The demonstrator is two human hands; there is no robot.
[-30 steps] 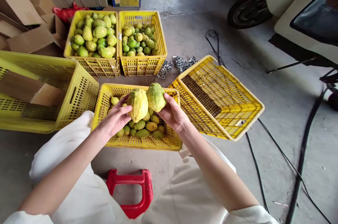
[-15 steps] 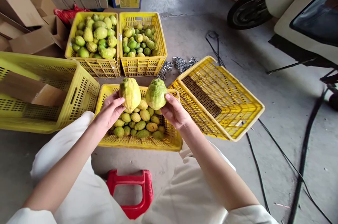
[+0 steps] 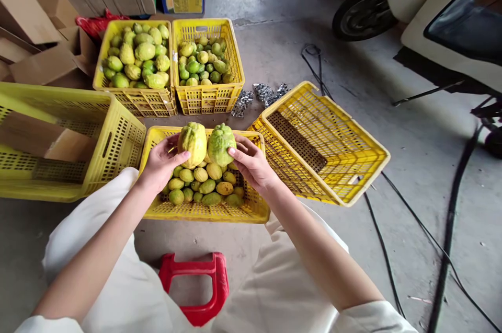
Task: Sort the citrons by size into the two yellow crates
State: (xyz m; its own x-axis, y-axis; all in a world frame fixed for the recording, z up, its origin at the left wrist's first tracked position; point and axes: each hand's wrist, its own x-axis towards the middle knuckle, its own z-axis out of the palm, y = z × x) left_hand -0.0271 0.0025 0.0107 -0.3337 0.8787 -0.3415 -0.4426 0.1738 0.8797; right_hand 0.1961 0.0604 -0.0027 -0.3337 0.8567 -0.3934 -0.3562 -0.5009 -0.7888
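Note:
My left hand (image 3: 162,161) is wrapped round a large, ridged, yellow citron-like fruit (image 3: 192,145), thumb on its front. In my right hand (image 3: 253,163) is a greener citron-like fruit (image 3: 220,146), gripped from its right side. The two fruits are side by side, almost touching, above a yellow plastic crate (image 3: 207,214). Smaller yellow-green fruits (image 3: 207,186) cover part of that crate's floor; some are hidden behind the held ones.
Behind stand a crate of large fruits (image 3: 135,100) and a crate of smaller ones (image 3: 209,98). A tilted yellow crate (image 3: 341,139) is at right, a crate holding cardboard (image 3: 105,150) at left. A red stool (image 3: 196,317) lies between my knees. Black cables (image 3: 447,249) cross the floor.
Both hands have lowered slightly. The right hand has brought the greener fruit leftward, closer to the yellow one. Both fruits remain held.

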